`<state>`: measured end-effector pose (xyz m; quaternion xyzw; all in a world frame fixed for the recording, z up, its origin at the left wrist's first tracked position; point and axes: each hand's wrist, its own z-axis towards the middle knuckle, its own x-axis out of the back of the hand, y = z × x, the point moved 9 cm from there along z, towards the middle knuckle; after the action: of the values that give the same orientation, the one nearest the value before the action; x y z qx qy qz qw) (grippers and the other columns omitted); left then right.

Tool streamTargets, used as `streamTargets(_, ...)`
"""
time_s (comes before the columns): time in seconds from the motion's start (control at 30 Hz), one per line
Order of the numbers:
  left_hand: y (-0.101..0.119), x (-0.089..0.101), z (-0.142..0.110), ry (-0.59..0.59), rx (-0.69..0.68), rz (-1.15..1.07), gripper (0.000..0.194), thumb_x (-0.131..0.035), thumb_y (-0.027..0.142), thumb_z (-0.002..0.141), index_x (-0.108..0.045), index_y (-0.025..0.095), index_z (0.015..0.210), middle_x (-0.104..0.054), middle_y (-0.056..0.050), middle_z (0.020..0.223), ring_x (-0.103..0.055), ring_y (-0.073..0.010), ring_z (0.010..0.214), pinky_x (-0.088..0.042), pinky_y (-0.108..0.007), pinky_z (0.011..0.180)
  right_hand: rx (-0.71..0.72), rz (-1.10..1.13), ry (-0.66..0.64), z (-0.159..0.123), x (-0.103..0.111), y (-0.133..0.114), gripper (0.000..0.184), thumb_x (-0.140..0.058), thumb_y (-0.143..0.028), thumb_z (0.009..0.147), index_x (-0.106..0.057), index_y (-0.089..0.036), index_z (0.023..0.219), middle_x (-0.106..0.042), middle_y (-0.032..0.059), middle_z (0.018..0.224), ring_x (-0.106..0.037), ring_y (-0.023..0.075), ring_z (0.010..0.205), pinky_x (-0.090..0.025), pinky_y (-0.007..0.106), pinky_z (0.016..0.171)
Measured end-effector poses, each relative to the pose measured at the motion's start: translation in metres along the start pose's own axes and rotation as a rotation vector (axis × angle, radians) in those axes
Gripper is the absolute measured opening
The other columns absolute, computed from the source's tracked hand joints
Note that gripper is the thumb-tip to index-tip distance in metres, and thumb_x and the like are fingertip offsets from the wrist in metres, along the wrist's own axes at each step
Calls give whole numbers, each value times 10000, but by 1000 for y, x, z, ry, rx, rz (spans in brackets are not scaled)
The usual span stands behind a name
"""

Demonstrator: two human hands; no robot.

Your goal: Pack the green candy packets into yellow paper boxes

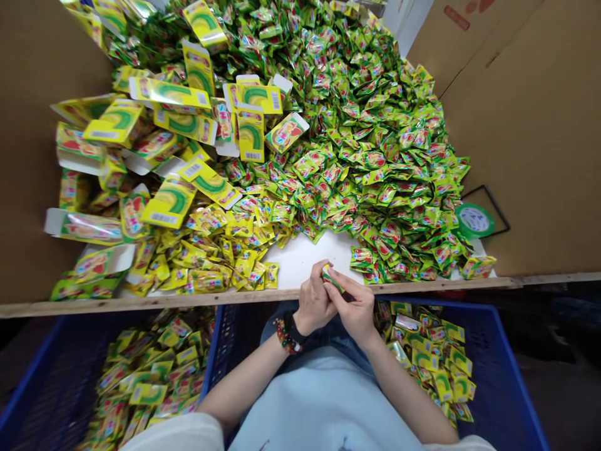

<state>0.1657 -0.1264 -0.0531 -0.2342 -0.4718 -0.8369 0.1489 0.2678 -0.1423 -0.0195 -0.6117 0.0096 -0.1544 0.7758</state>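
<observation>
Close to the table's front edge, my left hand [315, 300] and my right hand [354, 307] meet around a small candy box [334, 285]. Fingers of both hands are closed on it and cover most of its surface; a white and yellow-green end shows between them. Just beyond my hands lies a bare patch of white tabletop [300, 258]. Small yellow sachets [206, 279] lie to the left of that patch. Green sachets [375, 188] with red print form a large heap to the right and behind it.
Yellow cartons [171, 200], several with open flaps, are piled at the left. Cardboard walls [526, 138] enclose the sides. A green tape roll [475, 220] rests at the right. Below the wooden edge [164, 304], blue crates [509, 369] hold many filled boxes [148, 393].
</observation>
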Motion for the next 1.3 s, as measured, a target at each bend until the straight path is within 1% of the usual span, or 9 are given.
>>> streamTargets(0.33,12,-2,2,-2,-132,-9,662,-449,332,917,-122,186,1474,-535,-190,1307,-627,-244,1119,-567,-384,856,78,-76,-115,-1,-7,-11,321,-572,-190,901,-711,-324,1157,-714,26,1207,-700,223,1072,-582,404,941)
streamTargets(0.47,12,30,16,-166,-167,133,680,-565,469,865,-321,177,1428,-520,-185,1365,-533,-313,1220,-482,-472,981,75,-305,-47,-16,55,-13,289,-577,-224,898,-732,-312,1125,-761,34,1089,-721,234,1005,-587,402,902)
streamTargets(0.57,-24,80,32,-177,27,539,317,-511,335,897,-613,186,1157,-572,-159,1270,-507,-340,1138,-437,-526,961,-67,-750,-69,-25,116,5,224,-598,-300,870,-778,-278,1001,-769,71,1042,-722,272,930,-580,438,845)
streamTargets(0.63,-47,98,35,-279,111,748,250,-478,252,880,-670,164,1014,-573,-177,1209,-492,-356,1097,-444,-526,897,-115,-948,-133,-21,130,19,228,-586,-333,875,-784,-242,940,-764,95,1020,-700,287,942,-561,444,845)
streamTargets(0.77,-64,94,32,-470,115,927,220,-507,203,808,-653,135,957,-566,-192,1148,-497,-363,1044,-444,-495,813,-9,-960,-254,16,82,34,334,-437,-209,952,-699,-212,1159,-720,109,1090,-628,263,1029,-509,412,910)
streamTargets(0.9,-60,93,32,-472,68,877,151,-494,196,838,-623,162,909,-581,-166,1186,-482,-363,1113,-419,-497,850,17,-1089,-394,47,34,52,435,-564,-148,863,-608,-177,1295,-613,163,1320,-513,349,1212,-448,495,959)
streamTargets(1.0,-57,96,37,-421,43,666,189,-412,200,922,-601,191,918,-639,-110,1071,-510,-312,1123,-401,-491,901,19,-1004,-457,48,31,66,461,-562,-76,811,-651,-205,1245,-653,135,1291,-533,335,1218,-417,519,989)
streamTargets(1.1,-56,95,45,-291,55,389,245,-344,221,975,-586,185,985,-652,-81,970,-589,-225,974,-444,-392,865,-65,-676,-352,47,49,78,342,-602,-141,798,-741,-243,1093,-727,102,1162,-610,300,1139,-424,511,1004)
streamTargets(1.3,-36,58,64,-139,54,73,220,-428,248,973,-639,185,986,-642,-52,896,-614,-168,834,-472,-269,733,-222,-200,-252,43,42,81,233,-657,-381,800,-787,-242,934,-759,88,1090,-684,272,1067,-493,445,974)
